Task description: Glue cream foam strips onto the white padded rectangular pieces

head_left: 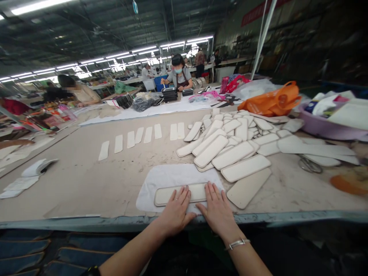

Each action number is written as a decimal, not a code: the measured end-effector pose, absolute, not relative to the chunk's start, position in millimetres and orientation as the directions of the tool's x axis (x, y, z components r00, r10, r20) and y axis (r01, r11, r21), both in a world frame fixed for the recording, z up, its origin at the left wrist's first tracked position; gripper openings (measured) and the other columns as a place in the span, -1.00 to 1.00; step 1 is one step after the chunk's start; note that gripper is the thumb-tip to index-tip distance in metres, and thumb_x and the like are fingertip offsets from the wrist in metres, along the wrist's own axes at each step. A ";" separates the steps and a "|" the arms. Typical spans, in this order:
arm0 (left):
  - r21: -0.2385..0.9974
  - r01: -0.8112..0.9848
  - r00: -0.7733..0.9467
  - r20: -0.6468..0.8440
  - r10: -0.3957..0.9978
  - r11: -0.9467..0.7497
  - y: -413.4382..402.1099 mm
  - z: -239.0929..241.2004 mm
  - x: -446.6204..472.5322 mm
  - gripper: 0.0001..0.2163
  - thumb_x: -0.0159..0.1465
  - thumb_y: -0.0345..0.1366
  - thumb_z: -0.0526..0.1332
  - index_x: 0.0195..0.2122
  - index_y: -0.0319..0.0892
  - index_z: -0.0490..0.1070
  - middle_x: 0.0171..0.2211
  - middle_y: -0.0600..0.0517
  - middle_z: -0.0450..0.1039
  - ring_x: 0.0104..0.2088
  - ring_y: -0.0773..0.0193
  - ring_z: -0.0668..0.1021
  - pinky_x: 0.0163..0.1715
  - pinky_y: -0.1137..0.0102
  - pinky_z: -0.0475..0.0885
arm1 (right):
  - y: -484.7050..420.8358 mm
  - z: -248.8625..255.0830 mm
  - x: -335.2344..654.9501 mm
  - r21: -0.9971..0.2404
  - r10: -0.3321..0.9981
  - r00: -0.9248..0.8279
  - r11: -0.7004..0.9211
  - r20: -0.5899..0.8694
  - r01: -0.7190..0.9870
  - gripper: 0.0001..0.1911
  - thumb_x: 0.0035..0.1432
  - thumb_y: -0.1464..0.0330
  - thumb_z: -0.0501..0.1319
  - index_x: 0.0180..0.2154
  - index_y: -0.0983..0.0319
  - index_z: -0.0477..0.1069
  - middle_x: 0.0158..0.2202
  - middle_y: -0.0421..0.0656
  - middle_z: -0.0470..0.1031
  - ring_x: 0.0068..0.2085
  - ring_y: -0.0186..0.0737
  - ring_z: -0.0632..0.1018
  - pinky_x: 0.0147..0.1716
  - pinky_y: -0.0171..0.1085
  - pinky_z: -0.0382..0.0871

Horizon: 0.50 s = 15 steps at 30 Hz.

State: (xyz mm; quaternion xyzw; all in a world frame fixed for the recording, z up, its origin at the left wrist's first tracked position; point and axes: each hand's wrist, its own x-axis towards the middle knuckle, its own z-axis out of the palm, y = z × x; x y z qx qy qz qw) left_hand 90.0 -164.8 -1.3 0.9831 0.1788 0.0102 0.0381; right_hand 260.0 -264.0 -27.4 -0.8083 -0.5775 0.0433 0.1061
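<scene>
A long off-white padded panel (166,196) with rounded corners and a dark edge lies flat on a white cloth (178,173) near the table's front edge. My left hand (178,209) presses on the panel's middle, fingers stretched out. Over its right end lies my right hand (215,207), also flat with the fingers extended; part of that end is hidden under it. Just right of the cloth rests a plain beige panel (249,188). Beyond it spreads a loose heap of similar off-white panels (211,150).
Several small white strips (119,143) stand in a row on the tabletop (86,184). Folded white cloth (21,183) lies at the left. Scissors (309,165), an orange bag (271,101) and a purple basin (324,124) are at the right. A co-worker (179,74) sits across the table.
</scene>
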 end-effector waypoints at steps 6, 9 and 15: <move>-0.066 0.434 0.901 0.046 0.432 -0.898 -132.6 -8.9 15.9 -0.35 0.32 -0.02 -0.04 0.32 -0.24 -0.24 0.29 -0.21 -0.08 0.28 0.01 0.06 0.19 0.10 0.12 | -263.1 -20.9 260.0 -0.246 0.938 0.347 -0.336 0.000 0.909 -0.18 0.20 -0.03 -0.09 0.28 0.38 -0.15 0.33 -0.04 -0.24 0.32 -0.03 -0.11 0.25 0.04 -0.28; -0.083 0.451 0.893 0.057 0.447 -0.889 -125.8 -9.3 -3.3 -0.36 0.32 -0.03 -0.04 0.32 -0.24 -0.23 0.29 -0.20 -0.07 0.27 0.03 0.10 0.17 0.13 0.16 | -263.5 -19.5 259.9 -0.263 0.935 0.353 -0.344 -0.016 0.901 -0.18 0.19 -0.03 -0.08 0.28 0.39 -0.14 0.33 -0.02 -0.23 0.32 -0.02 -0.12 0.25 0.04 -0.29; 0.024 0.506 0.862 0.001 0.506 -0.862 -107.5 -4.9 5.2 -0.55 0.33 -0.08 -0.07 0.17 -0.17 0.23 0.21 -0.08 0.19 0.19 0.10 0.28 0.13 0.19 0.27 | -263.0 -17.3 263.0 -0.372 0.921 0.383 -0.332 0.071 0.867 -0.25 0.20 0.01 -0.05 0.25 0.37 0.01 0.33 0.04 -0.14 0.31 0.00 -0.04 0.25 -0.01 -0.22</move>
